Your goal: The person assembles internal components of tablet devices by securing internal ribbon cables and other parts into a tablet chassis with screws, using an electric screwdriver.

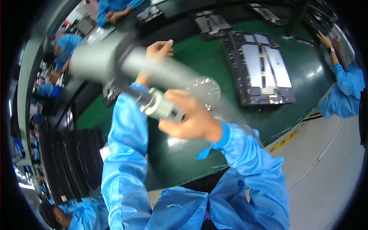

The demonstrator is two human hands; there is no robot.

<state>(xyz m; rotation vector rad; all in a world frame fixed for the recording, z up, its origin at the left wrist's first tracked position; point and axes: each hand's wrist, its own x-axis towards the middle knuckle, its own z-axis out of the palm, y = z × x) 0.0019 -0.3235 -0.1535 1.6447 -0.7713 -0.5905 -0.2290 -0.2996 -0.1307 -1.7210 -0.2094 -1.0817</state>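
Note:
My right hand (193,117) is closed round a light grey handheld power tool with a dark shaft, which looks like an electric screwdriver (161,107). The shaft points to the upper left, over my left forearm. Farther out over the green table, my left hand (157,50) has its fingers curled together. Anything in them is too small or hidden to make out. Behind my right hand sits a round, shallow dish (207,86) with small shiny pieces. A large, blurred grey object (96,57) with a long bar crosses close in front of the camera and covers part of the view.
Right of the dish, a black frame with silver plates (264,69) lies on the green table (310,76). Similar units (211,23) stand at the back. Stacked black panels (73,161) are at the left. Co-workers in blue sit around; one person's arm (333,61) reaches in at the right.

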